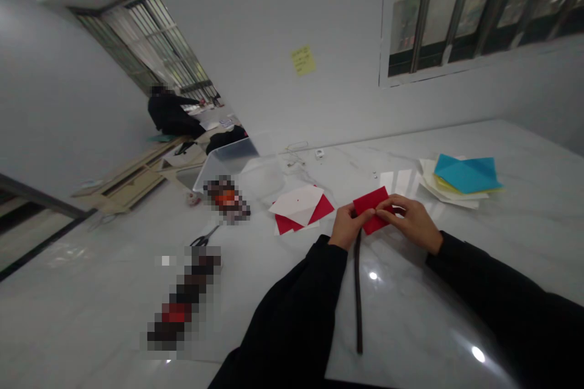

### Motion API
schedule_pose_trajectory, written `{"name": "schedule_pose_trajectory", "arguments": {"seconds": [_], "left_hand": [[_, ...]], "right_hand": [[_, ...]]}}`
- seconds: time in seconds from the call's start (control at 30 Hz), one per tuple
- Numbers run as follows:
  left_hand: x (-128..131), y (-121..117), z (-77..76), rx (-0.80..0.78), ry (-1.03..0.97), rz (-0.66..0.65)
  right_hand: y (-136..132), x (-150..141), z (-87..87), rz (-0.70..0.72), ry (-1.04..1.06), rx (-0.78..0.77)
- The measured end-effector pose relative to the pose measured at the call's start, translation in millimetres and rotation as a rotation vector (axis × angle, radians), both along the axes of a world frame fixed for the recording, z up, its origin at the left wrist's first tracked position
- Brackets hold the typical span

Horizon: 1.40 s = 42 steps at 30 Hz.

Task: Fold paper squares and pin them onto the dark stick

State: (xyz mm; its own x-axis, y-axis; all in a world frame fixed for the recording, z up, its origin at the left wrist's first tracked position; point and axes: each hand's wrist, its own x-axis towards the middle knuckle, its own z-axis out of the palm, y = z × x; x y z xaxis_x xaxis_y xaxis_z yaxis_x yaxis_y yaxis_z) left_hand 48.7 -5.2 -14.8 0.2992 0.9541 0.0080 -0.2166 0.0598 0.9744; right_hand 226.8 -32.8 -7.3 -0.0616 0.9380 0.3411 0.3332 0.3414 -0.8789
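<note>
Our left hand (347, 226) and right hand (410, 223) pinch the small red paper square (371, 209) narrowly, gripping its edges steadily and evenly.

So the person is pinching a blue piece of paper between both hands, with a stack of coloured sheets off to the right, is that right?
Not quite: the head view shows that the piece of paper is red, not blue. The rest stands: the left hand and right hand are pinching it, with the stack of coloured sheets off to the right.

Matt red paper (370, 209); smooth, glossy marble tabletop (410, 310) (faintly veined)
</note>
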Motion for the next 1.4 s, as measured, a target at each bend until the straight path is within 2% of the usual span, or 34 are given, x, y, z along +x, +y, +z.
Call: {"name": "schedule_pose_trajectory", "arguments": {"seconds": [0.1,0.33,0.53,0.77,0.93,1.03,1.1,1.2,1.3,1.4], "left_hand": [[0,-3,1.8,-0.005,-0.004,0.006],[3,-5,2.2,-0.043,-0.038,0.02],[1,-5,3.1,-0.002,0.051,0.056],[-1,-5,3.2,0.049,0.15,0.007],[-4,-3,5.5,0.163,0.309,0.019],[-11,0,11.9,0.192,0.385,0.07],[-16,2,15.2,0.269,0.529,0.172],[-20,1,13.7,0.457,0.862,0.29],[-19,0,6.1,0.58,1.058,0.236],[-17,1,-0.3,0.585,1.08,0.191]], "right_hand": [[-3,-3,-2.3,-0.017,0.053,-0.063],[-7,-12,-1.8,-0.035,0.347,-0.122],[-4,-8,-1.6,0.032,0.26,-0.187],[-1,-4,-2.7,0.106,0.284,-0.255],[2,1,-5.7,0.079,0.22,-0.244],[4,8,-3.7,-0.011,0.197,-0.24],[7,14,-2.1,-0.084,0.186,-0.258],[11,23,-3.0,-0.146,0.253,-0.308],[15,28,-6.6,-0.129,0.434,-0.345],[17,29,-7.8,-0.073,0.529,-0.374]]}}
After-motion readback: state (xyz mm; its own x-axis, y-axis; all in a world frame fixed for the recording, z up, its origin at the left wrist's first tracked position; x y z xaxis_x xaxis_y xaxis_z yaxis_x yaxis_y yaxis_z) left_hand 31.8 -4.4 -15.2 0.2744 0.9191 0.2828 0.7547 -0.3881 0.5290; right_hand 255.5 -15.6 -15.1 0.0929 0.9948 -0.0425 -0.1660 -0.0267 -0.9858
